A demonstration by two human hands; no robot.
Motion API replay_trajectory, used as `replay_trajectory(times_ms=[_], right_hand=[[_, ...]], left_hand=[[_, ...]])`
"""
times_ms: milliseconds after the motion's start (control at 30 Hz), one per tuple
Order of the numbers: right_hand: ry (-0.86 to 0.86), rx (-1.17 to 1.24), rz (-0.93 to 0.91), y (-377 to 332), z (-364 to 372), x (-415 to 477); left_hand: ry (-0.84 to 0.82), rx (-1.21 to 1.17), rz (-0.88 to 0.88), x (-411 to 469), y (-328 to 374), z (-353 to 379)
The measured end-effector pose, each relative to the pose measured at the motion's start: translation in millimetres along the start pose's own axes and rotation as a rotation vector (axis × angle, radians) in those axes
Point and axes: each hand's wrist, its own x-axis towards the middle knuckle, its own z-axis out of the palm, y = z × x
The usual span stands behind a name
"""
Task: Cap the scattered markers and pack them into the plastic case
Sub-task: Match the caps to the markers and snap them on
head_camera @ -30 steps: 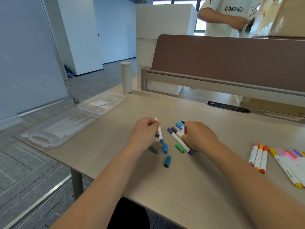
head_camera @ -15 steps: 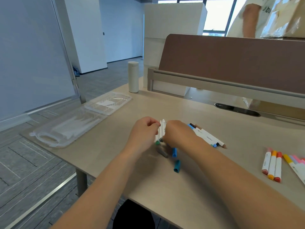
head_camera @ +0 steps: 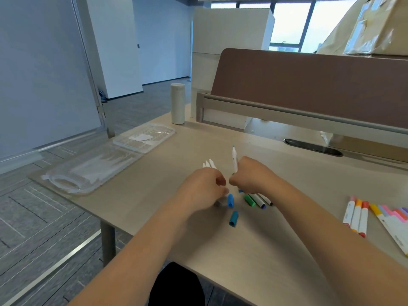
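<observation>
"Markers [head_camera: 209, 165], three white barrels, are gripped as a bundle by the left hand [head_camera: 203, 188] above the desk [head_camera: 265, 250], ends pointed up. Is room left around them?"

"Bare desktop is seen ahead toward the cable slot [head_camera: 313, 147] and leftward toward the plastic case [head_camera: 92, 171], which is laid open and flat at the desk's left edge, well apart from both hands."

"What is held by the right hand [head_camera: 249, 175]?"

"One uncapped marker [head_camera: 234, 159] is clenched upright in it, tip upward, just beside the bundle. Below the hands the surface is cluttered: a blue cap [head_camera: 230, 200], a teal cap [head_camera: 233, 218] and a green-capped marker [head_camera: 249, 200], with others partly hidden under the wrist. A row of capped markers [head_camera: 355, 217] is laid well to the right. A white flask [head_camera: 177, 103] is stood at the far-left corner by the brown divider [head_camera: 309, 89]."

"What is changed from half a second ago?"

"The hands were pressed together over the bundle then. Now they are parted, and one marker has been drawn out and raised."
</observation>
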Motion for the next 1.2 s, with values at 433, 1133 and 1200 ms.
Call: replay_trajectory(times_ms=[433, 1133, 1200], right_hand=[[-0.002, 0.106, -0.056, 41, -13, -33], [-0.299, -0.017, -0.303, 43, -12, -52], [-0.288, -0.025, -0.302, 43, -12, -51]], left_hand=[[-0.156, 0.362, 0.062, 8, 20, 20], [0.275, -0.948, -0.291, 10, 10, 1], [0.262, -0.932, -0.298, 9, 9, 2]])
